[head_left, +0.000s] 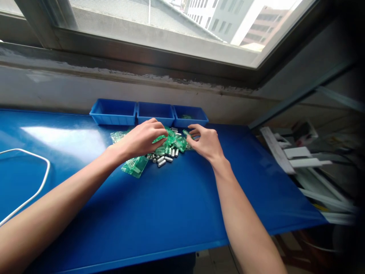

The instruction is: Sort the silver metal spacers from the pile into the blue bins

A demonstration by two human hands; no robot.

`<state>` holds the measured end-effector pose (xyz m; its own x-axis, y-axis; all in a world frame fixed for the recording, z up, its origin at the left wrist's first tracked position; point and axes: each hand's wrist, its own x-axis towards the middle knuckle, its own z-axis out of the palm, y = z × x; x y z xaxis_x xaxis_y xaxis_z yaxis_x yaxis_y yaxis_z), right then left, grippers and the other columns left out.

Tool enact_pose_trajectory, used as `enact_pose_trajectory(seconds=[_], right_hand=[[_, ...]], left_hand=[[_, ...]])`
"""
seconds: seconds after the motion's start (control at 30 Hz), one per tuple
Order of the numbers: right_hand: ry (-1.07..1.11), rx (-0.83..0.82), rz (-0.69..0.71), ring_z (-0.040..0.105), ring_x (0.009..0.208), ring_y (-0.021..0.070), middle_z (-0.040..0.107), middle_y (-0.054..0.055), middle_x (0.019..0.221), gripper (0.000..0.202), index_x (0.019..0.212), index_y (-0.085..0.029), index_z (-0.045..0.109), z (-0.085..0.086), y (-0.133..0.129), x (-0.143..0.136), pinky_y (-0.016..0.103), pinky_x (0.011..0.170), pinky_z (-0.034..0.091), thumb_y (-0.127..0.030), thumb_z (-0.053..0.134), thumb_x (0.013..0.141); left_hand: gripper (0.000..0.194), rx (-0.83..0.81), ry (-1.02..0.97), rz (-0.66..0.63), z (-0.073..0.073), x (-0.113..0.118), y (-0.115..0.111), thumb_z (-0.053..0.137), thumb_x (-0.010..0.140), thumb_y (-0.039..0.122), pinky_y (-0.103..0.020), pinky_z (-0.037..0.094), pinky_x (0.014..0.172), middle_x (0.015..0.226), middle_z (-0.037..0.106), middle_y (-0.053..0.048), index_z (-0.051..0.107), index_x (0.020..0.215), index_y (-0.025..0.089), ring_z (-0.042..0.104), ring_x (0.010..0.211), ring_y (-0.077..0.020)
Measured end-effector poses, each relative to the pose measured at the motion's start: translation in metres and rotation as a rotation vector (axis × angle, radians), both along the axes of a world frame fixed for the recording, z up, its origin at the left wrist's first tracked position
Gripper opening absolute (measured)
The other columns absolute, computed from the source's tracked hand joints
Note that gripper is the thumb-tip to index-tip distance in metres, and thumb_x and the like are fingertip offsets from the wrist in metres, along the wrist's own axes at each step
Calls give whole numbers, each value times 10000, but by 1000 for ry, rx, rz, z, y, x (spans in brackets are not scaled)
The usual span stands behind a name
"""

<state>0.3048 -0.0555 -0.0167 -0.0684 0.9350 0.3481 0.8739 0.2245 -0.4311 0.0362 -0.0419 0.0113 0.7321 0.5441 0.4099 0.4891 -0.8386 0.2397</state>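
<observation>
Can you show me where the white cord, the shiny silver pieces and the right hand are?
White cord (pixel 48 169): head view, on its bend.
Silver pieces (pixel 169 159): head view, on one loose piece near the pile's front.
Right hand (pixel 209 142): head view, on its back.

Both bare forearms (pixel 82 186) stretch forward, the left hand (pixel 148 137) and right hand (pixel 207 142) angled inward with fingers (pixel 159 132) curved.

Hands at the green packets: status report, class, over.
Left hand and right hand at the pile, grips unclear. Green packets, metal pieces heaped before blue bins. White cable lies apart, left.
</observation>
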Motion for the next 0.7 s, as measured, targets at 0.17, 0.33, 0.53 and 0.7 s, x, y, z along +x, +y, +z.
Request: enact_pose_trajectory(seconds=[0.17, 0.33, 0.53, 0.7], right_hand=[[82, 184, -47, 761, 836, 255, 787, 94, 991, 309, 1157, -197, 730, 6, -1, -6, 393, 844, 618, -251, 601, 881], [635, 135, 78, 742, 760, 198, 773, 58, 1004, 411, 1255, -231, 665, 16, -7, -26, 337, 723, 635, -441, 658, 902], [880, -135, 279, 695, 678, 163, 761, 18, 826, 445, 1189, -233, 710, 20, -13, -42, 289, 627, 579, -498, 760, 836], [897, -249, 298, 678, 624, 157, 746, 14, 746, 377, 976, -204, 753, 23, -12, -35, 271, 571, 549, -483, 849, 742]], left_hand=[[314, -30, -73, 43, -4, 6, -4, 539, 1008, 300, -407, 533, 932, 1139, 730, -131, 721, 1210, 143, 635, 1086, -273], [478, -182, -317, 135, -4, 16, -9, 600, 974, 417, -392, 542, 959, 1259, 707, -140, 641, 1371, 154, 683, 1053, -252], [544, -596, -596, 134, -1, 21, -13, 698, 885, 533, -285, 572, 727, 916, 758, -78, 687, 1273, 152, 708, 793, -188], [546, -661, -696, 151, -2, 21, -13, 785, 810, 522, -277, 575, 700, 869, 762, -75, 698, 1202, 151, 724, 775, -197]])
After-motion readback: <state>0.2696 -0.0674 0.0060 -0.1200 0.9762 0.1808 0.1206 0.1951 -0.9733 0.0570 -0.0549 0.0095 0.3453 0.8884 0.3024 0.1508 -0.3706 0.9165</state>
